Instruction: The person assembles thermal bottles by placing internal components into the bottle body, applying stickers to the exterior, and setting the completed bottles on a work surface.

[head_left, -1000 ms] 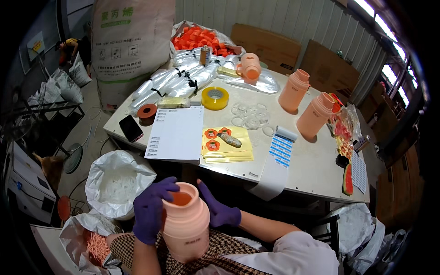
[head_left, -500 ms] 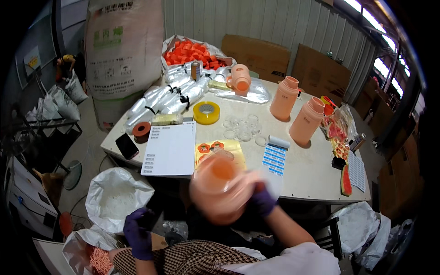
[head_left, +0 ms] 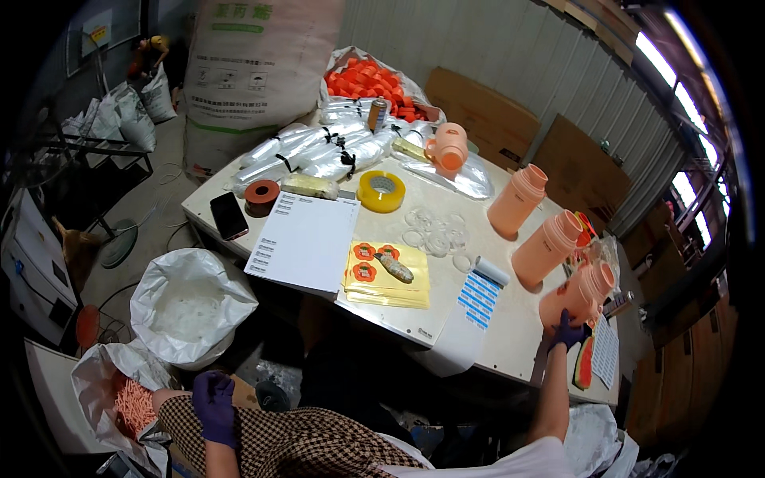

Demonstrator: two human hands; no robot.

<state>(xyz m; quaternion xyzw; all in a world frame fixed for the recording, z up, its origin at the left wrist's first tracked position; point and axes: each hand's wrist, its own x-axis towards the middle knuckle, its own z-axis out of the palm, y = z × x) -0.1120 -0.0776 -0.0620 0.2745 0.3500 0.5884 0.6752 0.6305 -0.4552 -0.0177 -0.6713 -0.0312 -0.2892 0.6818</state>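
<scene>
One pink bottle (head_left: 572,295) sits within the right hand (head_left: 566,330), fingers closed about its lower part; two matching bottles (head_left: 543,253) stand beyond that hand on the counter (head_left: 516,331). The left hand (head_left: 214,408) is curled, contents unclear.

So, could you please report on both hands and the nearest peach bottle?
Right hand against nearest peach bottle. Left hand low, nothing visible in it. Watermelon-slice-shaped item close beside right hand.
</scene>
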